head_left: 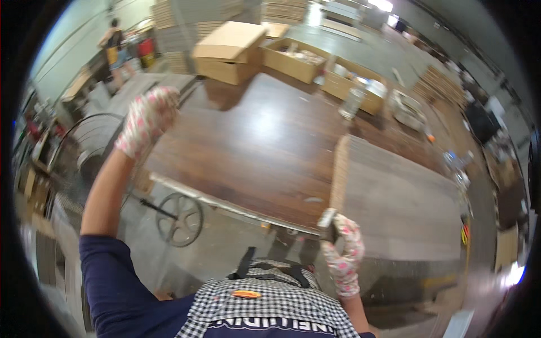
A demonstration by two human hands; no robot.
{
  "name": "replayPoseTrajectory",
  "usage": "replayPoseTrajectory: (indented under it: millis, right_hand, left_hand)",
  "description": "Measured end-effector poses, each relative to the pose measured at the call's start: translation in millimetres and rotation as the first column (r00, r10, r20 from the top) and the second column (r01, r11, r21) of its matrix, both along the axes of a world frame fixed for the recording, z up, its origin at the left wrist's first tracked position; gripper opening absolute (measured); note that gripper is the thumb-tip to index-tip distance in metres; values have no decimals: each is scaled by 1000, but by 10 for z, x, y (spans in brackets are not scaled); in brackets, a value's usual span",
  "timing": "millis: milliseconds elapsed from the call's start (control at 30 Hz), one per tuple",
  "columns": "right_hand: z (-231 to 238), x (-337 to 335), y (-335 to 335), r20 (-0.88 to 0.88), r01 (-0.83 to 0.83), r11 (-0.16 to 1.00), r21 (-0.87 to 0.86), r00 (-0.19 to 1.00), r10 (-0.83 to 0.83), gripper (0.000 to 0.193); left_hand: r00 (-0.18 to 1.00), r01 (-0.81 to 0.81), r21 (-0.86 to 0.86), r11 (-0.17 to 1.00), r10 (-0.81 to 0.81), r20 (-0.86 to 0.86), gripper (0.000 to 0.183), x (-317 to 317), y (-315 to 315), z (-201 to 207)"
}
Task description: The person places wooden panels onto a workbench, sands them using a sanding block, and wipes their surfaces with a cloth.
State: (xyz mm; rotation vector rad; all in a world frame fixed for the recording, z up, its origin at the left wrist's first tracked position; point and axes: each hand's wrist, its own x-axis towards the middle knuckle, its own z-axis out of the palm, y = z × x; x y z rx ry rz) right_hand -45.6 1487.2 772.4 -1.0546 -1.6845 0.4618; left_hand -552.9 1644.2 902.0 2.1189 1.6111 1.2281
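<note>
My left hand (151,119), in a white glove with pink spots, is raised by the table's left side. Its fingers are curled closed and blurred; what they hold, if anything, does not show. My right hand (345,256), gloved alike, grips a small dark tool with a pale metallic face (327,221). That tool is at the near corner of a grey-brown wood-grain panel (400,203), whose raw tan edge faces left. Left of it spreads a dark brown, glossy wood-grain surface (253,152) with a pale near edge.
Along the far side stand a cardboard box with a lid (231,52), two open cartons (296,59) of small items, a clear bottle (352,102) and a pale basket (407,110). A spoked handwheel (179,219) is below at left. Another person (117,53) stands far left.
</note>
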Motion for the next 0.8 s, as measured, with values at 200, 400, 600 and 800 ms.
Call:
replayPoseTrajectory:
  millis: [200,400,600,800]
  right_hand:
    - [-109,810,-608,95,587,807,58,802,-590,46]
    - [-274,713,-871,425,532,846,32,759,-493,54]
    - [-364,633,-873,695,418,908,9,651,-306,48]
    - [-379,576,-884,653,470,882,35,658,-376,49]
  left_hand:
    - [896,439,-251,862,-399,197,28,2131,-317,-1293]
    - [812,583,-600,547,-423,403,22,3131,-447,-1815]
    - [738,659,-613,436,-220,638,21,3320,-581,-2055]
    - [641,672,-590,448,46,766,21,3282,-717,-2126]
